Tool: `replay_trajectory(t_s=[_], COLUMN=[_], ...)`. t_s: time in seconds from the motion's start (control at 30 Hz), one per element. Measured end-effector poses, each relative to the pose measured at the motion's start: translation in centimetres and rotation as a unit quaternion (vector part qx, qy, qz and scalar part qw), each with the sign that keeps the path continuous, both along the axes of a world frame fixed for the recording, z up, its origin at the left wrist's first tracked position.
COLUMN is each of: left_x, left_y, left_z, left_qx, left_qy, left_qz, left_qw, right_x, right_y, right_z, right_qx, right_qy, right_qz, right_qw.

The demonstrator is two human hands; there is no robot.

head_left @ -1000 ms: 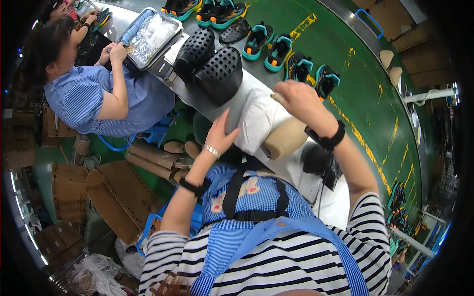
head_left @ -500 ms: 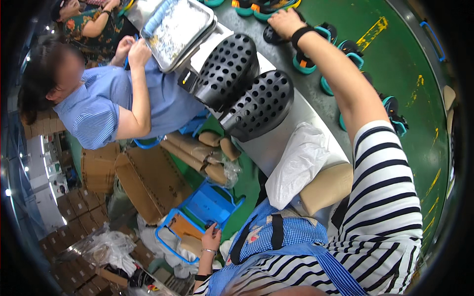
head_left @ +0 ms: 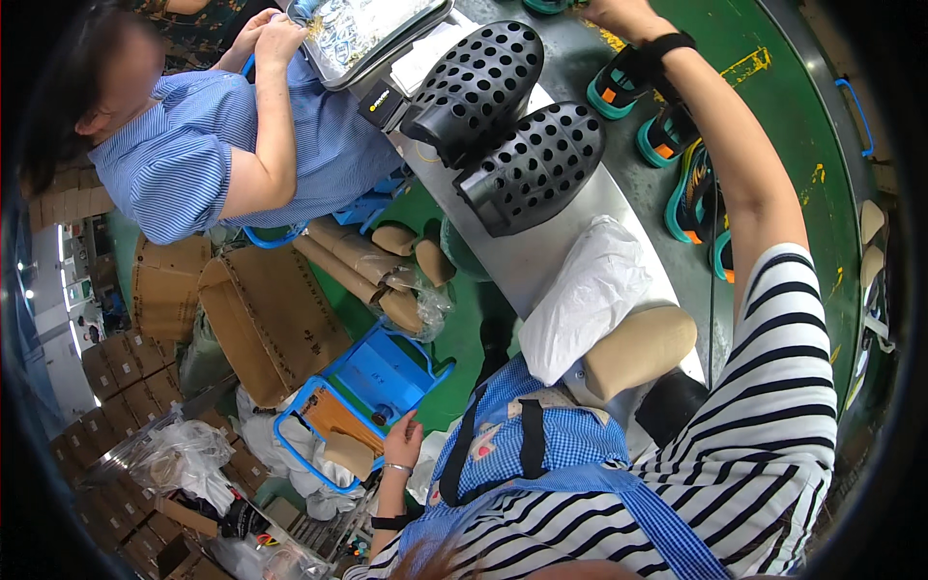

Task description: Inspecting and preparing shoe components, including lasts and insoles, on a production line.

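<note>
Past the table [head_left: 517, 271], a teal shoe [head_left: 549, 5] shows at the top edge. The right hand [head_left: 619, 14] has moved up beside it in view, suggesting work centres there; grip unclear. The left hand [head_left: 403, 440], well apart, hangs low, fingers loose.

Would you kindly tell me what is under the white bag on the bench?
The white bag lies on the pale bench, which shows around it. A beige form sits beside its lower right. Whatever the bag covers cannot be seen.

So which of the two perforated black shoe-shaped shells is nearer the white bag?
The lower-right shell; the upper-left shell lies farther from that bag.
</note>
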State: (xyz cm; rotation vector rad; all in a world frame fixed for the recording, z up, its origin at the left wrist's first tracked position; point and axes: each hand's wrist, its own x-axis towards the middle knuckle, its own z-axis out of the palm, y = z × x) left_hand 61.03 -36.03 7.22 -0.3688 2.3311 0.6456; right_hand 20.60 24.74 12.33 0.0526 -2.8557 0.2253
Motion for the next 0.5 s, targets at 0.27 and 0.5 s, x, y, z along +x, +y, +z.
replay_trajectory(t_s=[0.27,0.5], left_x=[1.3,2.1], left_y=[-3.2,-6.9], left_z=[-2.8,-3.7], left_qx=[0.036,0.032], left_qy=[0.029,0.096], left_qz=[-0.071,-0.072], left_qw=[0.996,0.992], right_x=[13.0,17.8], right_y=[-5.2,-14.9], right_z=[8.1,5.8], right_qx=[-0.646,-0.577], right_qy=[-0.116,-0.143], right_qz=[-0.108,-0.133], right_qw=[0.747,0.793])
